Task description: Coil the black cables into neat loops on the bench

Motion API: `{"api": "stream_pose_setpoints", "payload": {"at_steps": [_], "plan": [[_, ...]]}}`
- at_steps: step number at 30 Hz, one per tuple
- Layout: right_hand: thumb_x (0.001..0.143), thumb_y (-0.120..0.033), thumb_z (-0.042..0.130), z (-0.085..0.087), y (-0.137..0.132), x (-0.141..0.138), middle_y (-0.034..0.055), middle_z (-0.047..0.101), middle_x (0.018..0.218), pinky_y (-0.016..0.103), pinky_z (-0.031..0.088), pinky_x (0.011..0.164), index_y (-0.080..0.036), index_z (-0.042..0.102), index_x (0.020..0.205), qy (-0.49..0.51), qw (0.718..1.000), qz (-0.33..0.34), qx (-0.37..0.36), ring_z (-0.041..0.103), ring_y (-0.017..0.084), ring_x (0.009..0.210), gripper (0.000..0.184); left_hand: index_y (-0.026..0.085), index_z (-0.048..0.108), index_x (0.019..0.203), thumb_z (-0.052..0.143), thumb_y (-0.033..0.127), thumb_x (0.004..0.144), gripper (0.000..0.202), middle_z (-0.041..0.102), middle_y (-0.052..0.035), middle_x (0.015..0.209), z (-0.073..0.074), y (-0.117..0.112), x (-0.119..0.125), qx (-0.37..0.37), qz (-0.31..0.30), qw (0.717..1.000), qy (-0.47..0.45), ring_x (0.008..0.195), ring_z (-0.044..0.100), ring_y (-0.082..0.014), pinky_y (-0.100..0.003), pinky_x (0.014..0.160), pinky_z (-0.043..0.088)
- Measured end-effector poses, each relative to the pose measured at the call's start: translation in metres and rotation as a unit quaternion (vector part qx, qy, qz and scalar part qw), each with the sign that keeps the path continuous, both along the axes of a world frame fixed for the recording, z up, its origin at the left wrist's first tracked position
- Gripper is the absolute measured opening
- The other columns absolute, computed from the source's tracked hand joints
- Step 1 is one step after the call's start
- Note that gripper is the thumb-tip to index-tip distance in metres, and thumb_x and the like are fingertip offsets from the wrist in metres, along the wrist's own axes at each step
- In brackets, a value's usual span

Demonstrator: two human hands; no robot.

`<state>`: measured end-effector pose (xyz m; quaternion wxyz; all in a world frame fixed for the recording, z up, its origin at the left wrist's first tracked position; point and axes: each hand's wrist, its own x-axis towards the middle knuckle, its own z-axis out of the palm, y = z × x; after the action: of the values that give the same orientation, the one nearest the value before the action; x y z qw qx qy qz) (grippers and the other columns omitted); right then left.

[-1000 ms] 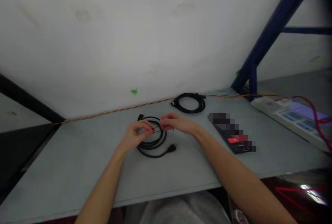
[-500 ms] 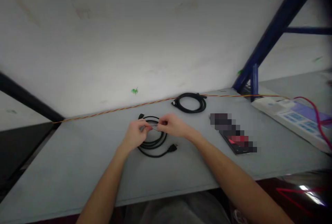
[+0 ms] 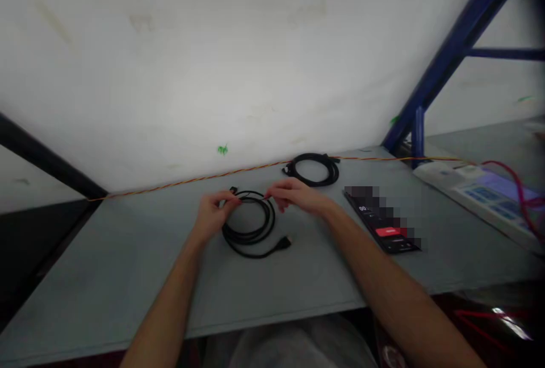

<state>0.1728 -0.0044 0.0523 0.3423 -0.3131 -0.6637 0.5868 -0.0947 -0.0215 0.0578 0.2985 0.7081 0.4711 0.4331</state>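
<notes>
A black coiled cable (image 3: 251, 229) lies on the grey table (image 3: 106, 277) in front of me, one plug end trailing to the lower right. My left hand (image 3: 215, 214) pinches the far left side of the coil, fingers closed on it. My right hand (image 3: 293, 196) pinches the far right side of the coil, fingers closed. Both hands sit at the coil's far rim, a short gap between them.
A second coiled black cable (image 3: 313, 169) lies further back near the wall. A phone (image 3: 383, 226) with a red bar lies to the right. A white power strip (image 3: 481, 197) with red wires is at far right. A twisted red-yellow wire (image 3: 179, 182) runs along the wall. A blue frame post (image 3: 430, 90) rises at right.
My hands have moved apart from the middle of the coil to its far left and right sides. The coil has spread out wider and flatter on the table.
</notes>
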Motion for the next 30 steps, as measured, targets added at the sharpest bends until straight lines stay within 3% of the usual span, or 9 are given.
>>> {"api": "stream_pose_setpoints", "payload": {"at_steps": [3,6,10,13,18,21,24,27,30], "plan": [[0.086,-0.058,0.07,-0.002,0.004,0.009,-0.0033,0.056,0.058,0.025,0.037,0.054,-0.013,0.074,0.1,-0.061,0.998,-0.01,0.033,0.05,0.012,0.054,0.048,0.02,0.078,0.072,0.072,0.038,0.081,0.02,0.078,-0.0064,0.081,0.001,0.001,-0.002,0.012,-0.002,1.0,0.01,0.09,0.072,-0.0252,-0.041,0.099,0.053],[0.085,-0.053,0.072,-0.006,0.006,0.009,-0.0059,0.051,0.054,0.025,0.031,0.051,-0.013,0.075,0.11,-0.12,0.986,-0.075,0.092,0.044,0.011,0.05,0.047,0.021,0.078,0.071,0.07,0.033,0.082,0.018,0.078,-0.0045,0.079,0.0,0.002,-0.002,0.04,-0.005,0.999,0.032,0.083,0.071,-0.0222,-0.043,0.107,0.05],[0.086,-0.046,0.073,-0.009,0.007,0.002,-0.0055,0.049,0.055,0.027,0.03,0.056,-0.018,0.08,0.111,-0.206,0.949,-0.169,0.17,0.041,0.012,0.053,0.038,0.022,0.077,0.07,0.065,0.023,0.082,0.017,0.077,-0.0029,0.076,-0.005,0.003,-0.002,0.074,-0.003,0.995,0.073,0.077,0.07,-0.0195,-0.048,0.114,0.045],[0.086,-0.046,0.075,-0.009,0.007,-0.001,-0.0038,0.053,0.059,0.028,0.031,0.06,-0.024,0.08,0.118,-0.263,0.921,-0.208,0.195,0.045,0.013,0.057,0.039,0.022,0.078,0.07,0.064,0.022,0.082,0.018,0.077,-0.0039,0.078,-0.009,0.004,-0.001,0.078,0.021,0.993,0.091,0.078,0.07,-0.0206,-0.046,0.109,0.049],[0.084,-0.061,0.074,-0.009,0.005,0.004,-0.002,0.059,0.065,0.027,0.034,0.06,-0.023,0.073,0.131,-0.27,0.911,-0.251,0.187,0.05,0.015,0.06,0.061,0.02,0.08,0.078,0.068,0.039,0.084,0.023,0.079,-0.0073,0.088,-0.005,0.012,-0.016,0.064,0.102,0.99,0.078,0.088,0.072,-0.0239,-0.039,0.094,0.056],[0.092,-0.06,0.064,-0.01,0.007,0.008,-0.0025,0.058,0.061,0.027,0.034,0.057,-0.019,0.065,0.14,-0.244,0.913,-0.278,0.17,0.052,0.016,0.058,0.063,0.018,0.079,0.084,0.07,0.05,0.082,0.033,0.08,-0.009,0.095,0.005,0.021,-0.048,0.045,0.166,0.984,0.054,0.097,0.072,-0.0269,-0.04,0.098,0.055],[0.096,-0.051,0.06,-0.002,0.007,0.007,-0.0028,0.057,0.058,0.027,0.037,0.057,-0.015,0.066,0.137,-0.202,0.925,-0.278,0.163,0.055,0.016,0.057,0.055,0.016,0.079,0.091,0.075,0.058,0.075,0.045,0.08,-0.0108,0.098,0.013,0.025,-0.097,-0.002,0.223,0.974,0.052,0.098,0.073,-0.0297,-0.043,0.098,0.055],[0.096,-0.046,0.06,0.022,-0.008,-0.003,-0.0031,0.056,0.056,0.026,0.041,0.056,-0.012,0.071,0.126,-0.098,0.952,-0.244,0.157,0.057,0.015,0.055,0.046,0.018,0.08,0.09,0.077,0.059,0.069,0.046,0.08,-0.01,0.095,0.016,0.021,-0.152,-0.059,0.253,0.955,0.14,0.098,0.073,-0.0319,-0.045,0.096,0.055],[0.096,-0.049,0.061,0.06,-0.055,-0.014,-0.0021,0.057,0.061,0.025,0.043,0.052,-0.017,0.075,0.117,0.046,0.962,-0.224,0.151,0.058,0.014,0.056,0.041,0.021,0.079,0.089,0.072,0.061,0.071,0.044,0.081,-0.0068,0.093,0.013,0.013,-0.2,-0.075,0.268,0.932,0.234,0.099,0.073,-0.0337,-0.047,0.096,0.055]]}}
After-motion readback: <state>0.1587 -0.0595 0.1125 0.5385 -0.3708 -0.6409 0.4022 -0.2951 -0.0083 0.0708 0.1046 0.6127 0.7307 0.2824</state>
